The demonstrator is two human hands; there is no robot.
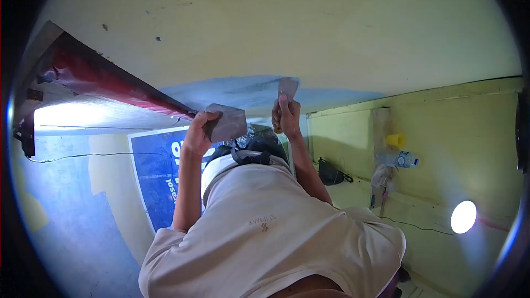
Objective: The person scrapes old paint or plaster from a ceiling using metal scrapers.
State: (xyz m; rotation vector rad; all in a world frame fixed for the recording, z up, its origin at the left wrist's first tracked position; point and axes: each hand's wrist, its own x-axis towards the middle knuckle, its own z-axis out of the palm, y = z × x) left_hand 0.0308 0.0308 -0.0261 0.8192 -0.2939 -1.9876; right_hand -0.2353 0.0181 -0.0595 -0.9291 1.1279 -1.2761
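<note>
My left hand [197, 133] grips a flat grey plate [227, 123], like a wide scraper blade, thumb lying over its near face. Beside it, my right hand [286, 117] is closed round a putty knife [288, 86], the index finger stretched along the blade. The knife's blade overlaps the lower part of the wall [265, 27], at a bluish-grey patch [237, 89] below the yellow paint. Part of the knife's handle end shows under my right fist.
A dark red beam [110, 80] slants down at the left. A blue poster [157, 171] hangs behind my left arm. At the right are a water bottle [397, 158], a yellow cup [395, 140], a black bag [333, 172] and a lit round lamp [463, 217] with a wire.
</note>
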